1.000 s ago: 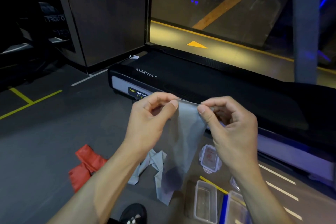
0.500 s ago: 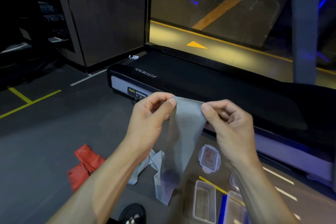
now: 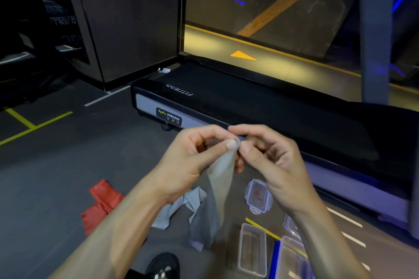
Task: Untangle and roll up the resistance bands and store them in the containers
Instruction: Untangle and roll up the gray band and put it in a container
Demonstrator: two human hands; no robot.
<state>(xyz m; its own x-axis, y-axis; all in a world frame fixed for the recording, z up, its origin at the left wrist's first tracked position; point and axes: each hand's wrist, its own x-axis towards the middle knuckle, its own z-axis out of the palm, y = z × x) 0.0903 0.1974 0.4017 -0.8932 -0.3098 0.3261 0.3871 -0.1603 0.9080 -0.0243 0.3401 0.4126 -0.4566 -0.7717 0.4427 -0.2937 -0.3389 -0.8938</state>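
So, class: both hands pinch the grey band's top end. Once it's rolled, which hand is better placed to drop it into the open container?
Probably the right hand: the open container lies on the floor below it, while the left hand is farther away, beyond the hanging grey band.

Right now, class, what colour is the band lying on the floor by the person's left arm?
Red: the crumpled band shows best in the head view.

A black treadmill [image 3: 260,106] lies across the dark floor [image 3: 56,165] from 10 o'clock toward 3 o'clock, its side label reading "BODY STRONG". Yellow floor lines [image 3: 29,125] cross at 9 o'clock, and a yellow arrow marking [image 3: 241,55] shows at 12 o'clock. A black shoe [image 3: 163,265] sits at 6 o'clock.
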